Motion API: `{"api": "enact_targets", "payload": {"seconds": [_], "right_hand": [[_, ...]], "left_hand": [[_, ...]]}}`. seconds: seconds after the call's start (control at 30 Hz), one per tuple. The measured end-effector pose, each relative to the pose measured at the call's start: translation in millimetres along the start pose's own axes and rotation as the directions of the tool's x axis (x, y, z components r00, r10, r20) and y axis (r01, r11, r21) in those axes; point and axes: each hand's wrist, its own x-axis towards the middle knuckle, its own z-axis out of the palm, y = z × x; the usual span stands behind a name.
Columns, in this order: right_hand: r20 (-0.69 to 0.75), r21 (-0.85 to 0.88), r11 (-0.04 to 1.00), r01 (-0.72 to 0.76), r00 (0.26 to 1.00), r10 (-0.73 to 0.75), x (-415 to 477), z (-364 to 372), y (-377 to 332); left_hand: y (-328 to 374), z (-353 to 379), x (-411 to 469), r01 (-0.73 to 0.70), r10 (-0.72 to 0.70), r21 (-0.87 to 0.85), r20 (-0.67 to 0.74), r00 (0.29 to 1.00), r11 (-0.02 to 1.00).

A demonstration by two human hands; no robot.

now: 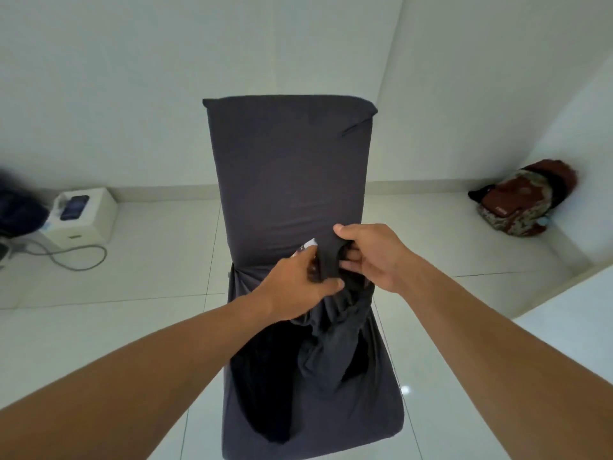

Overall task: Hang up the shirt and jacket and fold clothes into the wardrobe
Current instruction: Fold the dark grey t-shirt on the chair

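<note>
Head view: left grip [298,287] and right grip [371,257] both pinch a dark garment [331,353] bunched over the covered chair [288,167].

One head-worn, wide-angle view looks forward and down, close above a dark grey fabric-covered chair [288,180]. Its edges bend (fisheye), taking in white tiled floor [132,327].

Quick tally from us: one covered chair [288,167], and one dark garment [331,353] as far as we can tell – the folds might hide a second piece. Two hands, a left hand [298,287] and a right hand [374,257]. One white tag [310,243]. Then one white box [96,224], one phone [74,207], one grey cable [83,263], one reddish bag [520,200] – plus one blurry dark thing [16,207] we can't identify.
</note>
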Motion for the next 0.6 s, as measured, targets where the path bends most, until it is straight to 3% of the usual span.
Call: {"api": "enact_targets", "payload": {"seconds": [0.07, 0.17, 0.23, 0.4, 0.6], "right_hand": [[0.060, 0.091, 0.996, 0.002, 0.998, -0.008, -19, 9, -25], [0.030, 0.107, 0.991, 0.074, 0.997, -0.078, -47, 25, -62], [-0.013, 0.124, 0.984, 0.124, 0.992, -0.124, -66, 36, -86], [-0.127, 0.186, 0.961, 0.204, 0.975, -0.182, -113, 49, -137], [-0.233, 0.010, 0.943, 0.334, 0.917, -0.323, -182, 40, -190]], "left_hand": [[24, -14, -12, -0.080, 0.066, 0.178, 0.086, 0.994, 0.981], [55, -39, -28, -0.082, 0.111, 0.310, -0.076, 0.991, 0.947], [75, -58, -34, -0.066, 0.112, 0.268, -0.163, 0.980, 0.961], [123, -104, -54, -0.054, 0.104, 0.237, -0.204, 0.973, 0.970], [199, -156, -91, -0.106, 0.138, 0.112, -0.340, 0.930, 0.988]]}}
